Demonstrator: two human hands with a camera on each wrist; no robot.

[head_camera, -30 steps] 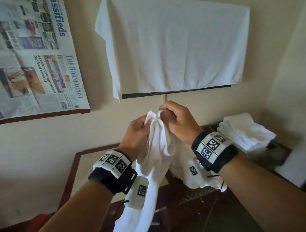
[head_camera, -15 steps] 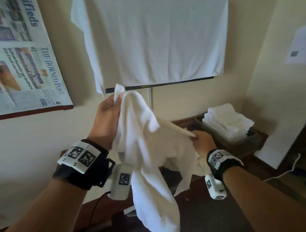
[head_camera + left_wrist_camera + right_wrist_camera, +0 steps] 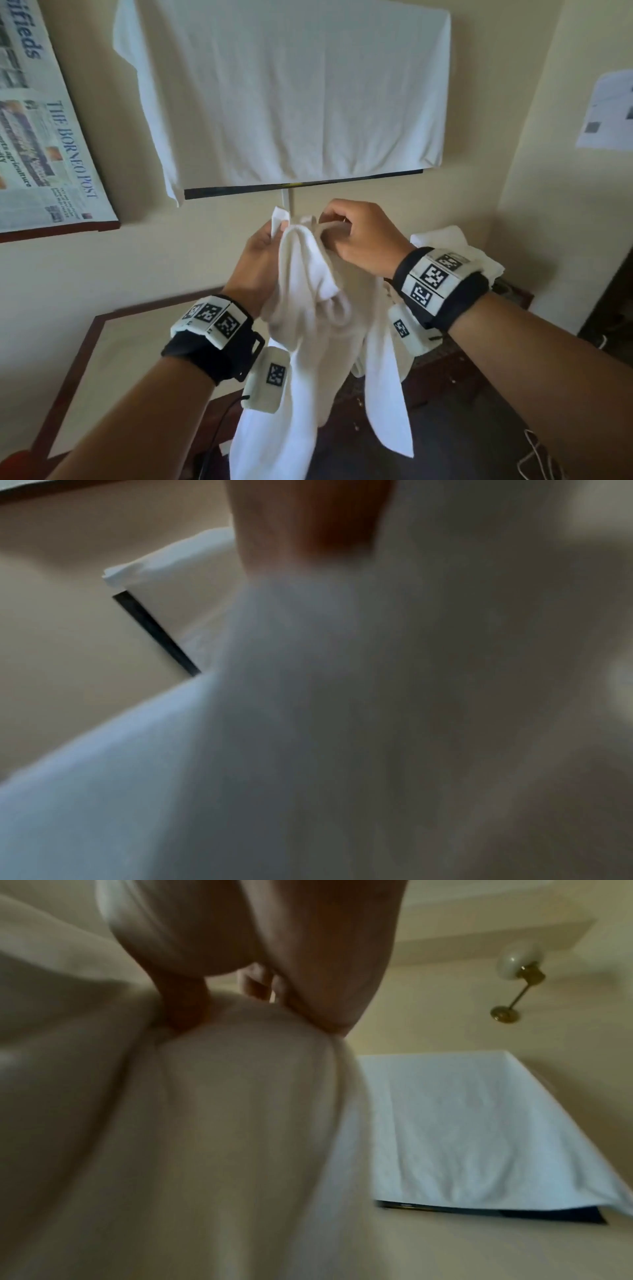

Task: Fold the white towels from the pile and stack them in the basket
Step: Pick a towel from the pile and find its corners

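A white towel hangs in the air in front of me, bunched at the top and trailing down below my wrists. My left hand pinches one top corner of it, which sticks up above the fingers. Close beside it, my right hand grips the towel's top edge with curled fingers. A stack of folded white towels shows behind my right wrist; the basket under it is mostly hidden. The left wrist view is filled by the towel under my palm. In the right wrist view my fingers dig into the towel.
A wall screen draped with a white sheet hangs straight ahead. A newspaper board is on the left wall, a paper sheet on the right wall. A dark wooden table lies below, with a framed panel at left and a wall lamp above.
Half a second ago my hands were spread apart with the towel stretched between them. The right hand has come back up next to the left, bunching the towel's top edge together.
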